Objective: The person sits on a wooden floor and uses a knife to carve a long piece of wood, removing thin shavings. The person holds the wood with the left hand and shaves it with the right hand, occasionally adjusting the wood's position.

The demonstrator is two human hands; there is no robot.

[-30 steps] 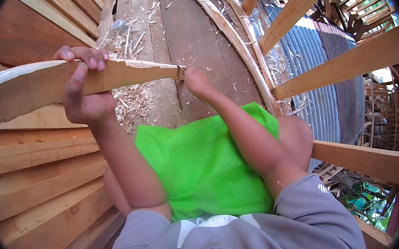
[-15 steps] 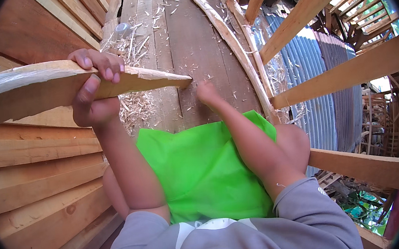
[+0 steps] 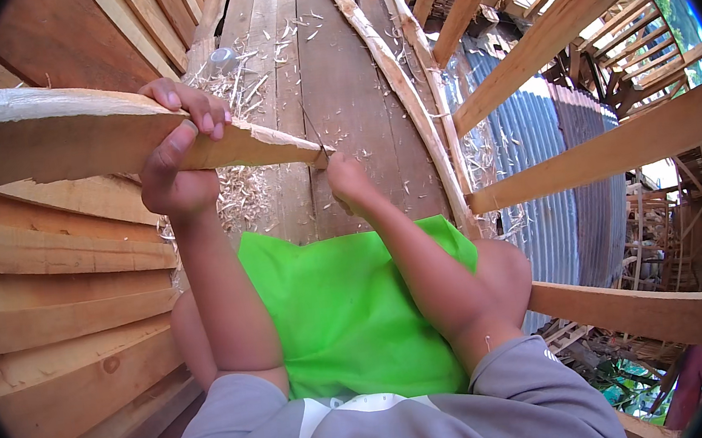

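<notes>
A long, pale piece of wood (image 3: 61, 147), rough along its upper edge and tapering to a narrow end on the right, lies across the view at the left. My left hand (image 3: 181, 147) is closed round it, fingers over the top edge and thumb against the near face. By the narrow end, my right hand (image 3: 349, 183) is closed in a fist. A thin dark knife blade (image 3: 313, 122) rises from that fist, seen almost edge-on and close against the wood's tip. The fist hides its handle.
Wood shavings (image 3: 242, 200) are strewn over the plank floor (image 3: 335, 67), with a small clear cup (image 3: 223, 59) among them. Two peeled poles (image 3: 386, 61) lie to the right, beside railing beams (image 3: 600, 146) and corrugated metal sheets (image 3: 532, 149). Stacked boards (image 3: 62, 322) line the left.
My right hand has come left and slightly nearer, up to the wood's tip, and the blade now shows. The wood and my left hand have shifted a little right in the picture.
</notes>
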